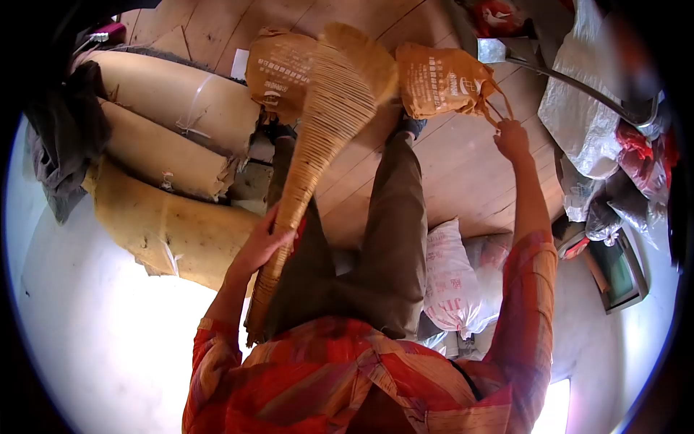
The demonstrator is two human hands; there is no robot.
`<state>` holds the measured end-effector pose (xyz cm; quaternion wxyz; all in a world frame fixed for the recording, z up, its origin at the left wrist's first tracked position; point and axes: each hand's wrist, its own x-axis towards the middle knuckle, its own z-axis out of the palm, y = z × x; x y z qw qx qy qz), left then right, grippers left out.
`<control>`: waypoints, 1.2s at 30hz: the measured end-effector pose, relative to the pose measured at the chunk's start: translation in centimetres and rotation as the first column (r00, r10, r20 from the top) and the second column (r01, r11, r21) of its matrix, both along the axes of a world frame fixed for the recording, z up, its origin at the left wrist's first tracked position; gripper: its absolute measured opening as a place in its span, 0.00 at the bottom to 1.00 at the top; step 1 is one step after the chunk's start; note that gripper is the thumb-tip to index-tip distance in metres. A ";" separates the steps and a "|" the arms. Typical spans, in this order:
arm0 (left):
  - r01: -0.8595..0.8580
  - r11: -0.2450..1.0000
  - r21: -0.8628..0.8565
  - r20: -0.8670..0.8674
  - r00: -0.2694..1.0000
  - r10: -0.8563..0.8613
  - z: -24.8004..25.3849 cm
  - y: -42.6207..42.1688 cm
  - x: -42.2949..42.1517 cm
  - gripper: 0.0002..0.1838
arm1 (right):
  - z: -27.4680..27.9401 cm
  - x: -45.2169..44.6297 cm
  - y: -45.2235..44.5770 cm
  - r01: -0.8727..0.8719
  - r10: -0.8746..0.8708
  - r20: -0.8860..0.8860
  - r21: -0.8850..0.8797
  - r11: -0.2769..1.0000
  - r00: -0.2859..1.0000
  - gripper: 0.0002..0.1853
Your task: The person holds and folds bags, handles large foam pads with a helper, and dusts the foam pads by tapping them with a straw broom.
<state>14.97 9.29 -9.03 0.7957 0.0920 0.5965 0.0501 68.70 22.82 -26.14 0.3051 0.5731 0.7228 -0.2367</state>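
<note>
My left hand (266,244) is wrapped round the narrow handle of a long, ribbed, tan woven object (322,123), which widens into a fan-like flare at the top. With my right hand (512,139), fingers closed, I hold the twisted handle of an orange-brown bag (442,81) with pale printing. That bag rests on the wooden floor near my foot. A second orange-brown bag (278,72) lies to the left, partly hidden behind the woven object.
Large tan rolls (173,101) lie at the left, with dark cloth (66,130) at their end. Clear plastic bags (578,101) and a curved metal bar (578,85) are at the right. A white printed sack (450,278) stands beside my leg.
</note>
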 end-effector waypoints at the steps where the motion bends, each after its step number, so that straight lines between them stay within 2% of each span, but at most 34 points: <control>1: 0.036 0.999 0.028 0.024 0.999 -0.036 -0.1 0.0 0.9 0.36 | -0.9 -0.3 -0.1 0.048 -0.043 0.066 -0.075 0.996 0.997 0.11; 2: 0.214 0.977 0.020 -0.023 0.977 -0.214 0.2 1.1 2.1 0.37 | -2.0 -0.6 -0.1 0.053 -0.048 0.066 -0.073 0.996 0.997 0.11; 3: 0.225 0.974 0.017 -0.029 0.974 -0.225 0.0 1.9 3.1 0.37 | -3.3 -1.2 -0.5 0.119 -0.115 0.068 -0.042 0.992 0.991 0.11; 5: 0.506 0.855 0.113 -0.022 0.861 -0.507 -1.3 3.2 4.4 0.38 | -4.5 -2.4 -1.7 0.195 -0.193 0.063 -0.023 0.980 0.979 0.12; 6: 0.513 0.851 0.111 -0.026 0.858 -0.514 -2.5 3.9 4.9 0.38 | -4.7 -2.9 -1.8 0.198 -0.196 0.082 -0.014 0.980 0.977 0.12; 8: 0.675 0.733 0.082 -0.109 0.737 -0.667 -4.3 4.5 5.8 0.38 | -4.8 -3.0 -2.5 0.193 -0.192 0.096 -0.007 0.981 0.977 0.13; 9: 0.671 0.737 0.086 -0.117 0.741 -0.661 -4.7 3.1 5.1 0.38 | -5.0 -2.5 -3.4 0.173 -0.174 0.091 0.023 0.985 0.980 0.13; 11: 0.451 0.892 -0.007 -0.034 0.892 -0.451 -6.1 0.1 1.9 0.38 | -5.8 -1.3 -3.7 0.169 -0.176 0.099 0.078 0.982 0.979 0.13; 12: 0.452 0.892 -0.003 -0.034 0.892 -0.452 -5.3 -0.3 1.0 0.38 | -6.1 -0.8 -3.9 0.183 -0.184 0.101 0.013 0.983 0.978 0.14; 14: 0.282 0.940 -0.193 -0.068 0.952 -0.300 -2.4 -1.2 -1.4 0.36 | -6.4 -1.1 -4.4 0.240 -0.227 0.124 -0.101 0.966 0.966 0.14; 15: 0.286 0.938 -0.194 -0.077 0.949 -0.305 -1.4 -2.0 -2.9 0.36 | -6.4 -1.6 -4.7 0.245 -0.233 0.115 -0.101 0.964 0.966 0.14; 16: 0.435 0.898 -0.058 -0.236 0.869 -0.436 -1.1 -2.6 -4.4 0.36 | -6.3 -2.2 -4.6 0.266 -0.261 0.081 -0.068 0.962 0.962 0.14; 17: 0.586 0.809 0.055 -0.403 0.754 -0.519 -1.3 -2.6 -5.3 0.36 | -6.2 -2.6 -4.2 0.290 -0.288 0.050 -0.031 0.957 0.956 0.13; 18: 0.592 0.803 0.067 -0.403 0.753 -0.521 -0.8 -1.0 -5.2 0.36 | -5.9 -3.3 -3.9 0.339 -0.339 0.017 0.025 0.941 0.941 0.15; 20: 0.398 0.900 -0.178 -0.154 0.892 -0.425 1.8 2.2 -5.4 0.35 | -6.8 -2.9 -3.6 0.369 -0.369 0.049 0.010 0.929 0.928 0.15; 21: 0.397 0.899 -0.186 -0.156 0.891 -0.426 2.4 3.3 -4.8 0.35 | -7.6 -3.1 -3.5 0.390 -0.388 0.073 -0.014 0.921 0.919 0.16; 22: 0.531 0.845 0.062 -0.250 0.828 -0.502 2.2 5.0 -3.8 0.35 | -8.3 -2.9 -3.5 0.514 -0.512 0.085 -0.002 0.858 0.855 0.16; 23: 0.646 0.705 0.292 -0.364 0.757 -0.543 1.9 7.1 -2.7 0.35 | -8.3 -3.3 -3.5 0.516 -0.514 0.078 -0.005 0.857 0.854 0.16; 25: 0.708 0.669 0.226 -0.377 0.697 -0.610 1.1 12.4 -0.1 0.34 | -7.4 -3.8 -2.8 0.507 -0.504 0.077 -0.032 0.861 0.860 0.16; 26: 0.696 0.688 0.206 -0.342 0.710 -0.616 -1.3 13.7 0.1 0.33 | -7.3 -4.0 -2.9 0.508 -0.505 0.072 -0.027 0.861 0.860 0.16; 28: 0.682 0.708 0.183 -0.308 0.724 -0.618 -4.8 16.0 1.0 0.32 | -7.5 -4.1 -3.2 0.395 -0.394 0.042 -0.016 0.918 0.918 0.17; 30: 0.418 0.907 -0.059 -0.020 0.907 -0.420 -6.4 17.7 2.6 0.33 | -7.6 -4.4 -3.4 0.449 -0.448 0.039 -0.049 0.892 0.893 0.18; 32: 0.393 0.913 -0.106 -0.011 0.918 -0.397 -7.7 15.7 0.1 0.30 | -8.0 -4.1 -3.4 0.496 -0.494 0.041 -0.079 0.865 0.868 0.18; 33: 0.376 0.914 -0.153 0.007 0.925 -0.379 -8.5 14.7 -1.6 0.28 | -8.1 -3.8 -3.8 0.463 -0.463 0.014 -0.042 0.886 0.886 0.18; 34: 0.468 0.883 -0.009 -0.095 0.879 -0.467 -8.4 13.6 -3.1 0.29 | -8.0 -3.4 -4.2 0.423 -0.423 -0.011 -0.007 0.906 0.906 0.18; 36: 0.657 0.750 0.072 -0.337 0.724 -0.602 -6.0 11.6 -5.7 0.29 | -7.3 -3.3 -3.9 0.454 -0.451 0.054 -0.070 0.888 0.891 0.17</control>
